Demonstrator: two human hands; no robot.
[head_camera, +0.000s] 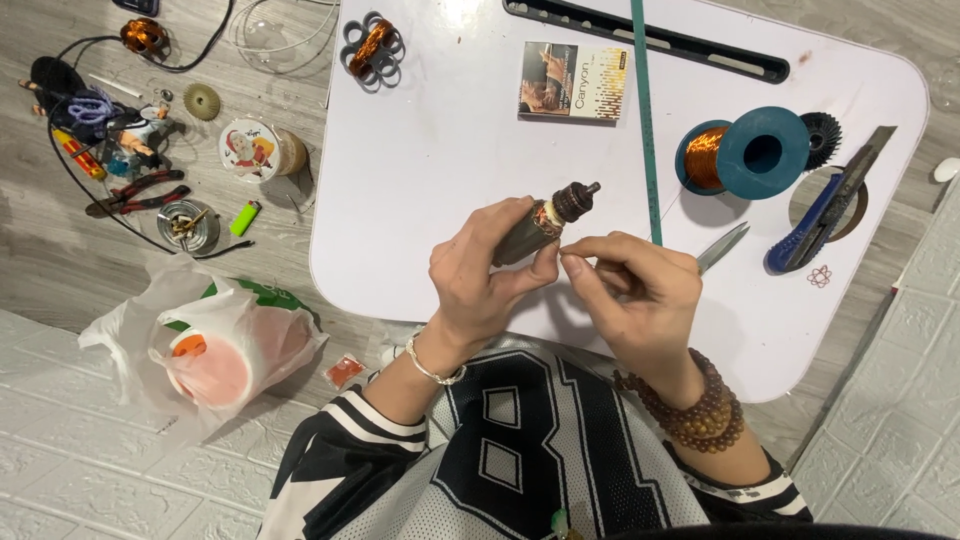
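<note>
While both hands meet above the near edge of the white worktop (420, 150), the lines below place things from the rotor.

Rotor: a dark motor rotor (545, 222) with a copper-wound end and small shaft tip, held tilted up and away from the body, just above the worktop, probably so the wound end faces the eyes.

Left hand: the left hand (480, 285) wraps the rotor's dark body, fingers (500, 215) closed round it and thumb pressed under, steadying it.

Right hand: the right hand (640, 295) pinches thumb and forefinger (585, 262) together just beside the rotor's wound end; whether a fine wire sits in the pinch I cannot tell.

Spool: a blue spool (745, 152) of copper wire lies right of the rotor, near.

Knife: a blue utility knife (825, 205) lies beyond the spool, out of the hands' way.

Tape: a green strip (645, 120) runs from behind the rotor towards the far edge.

Floor: pliers (135, 195), a lighter (245, 217) and a plastic bag (215, 345) sit well left of the rotor.
</note>
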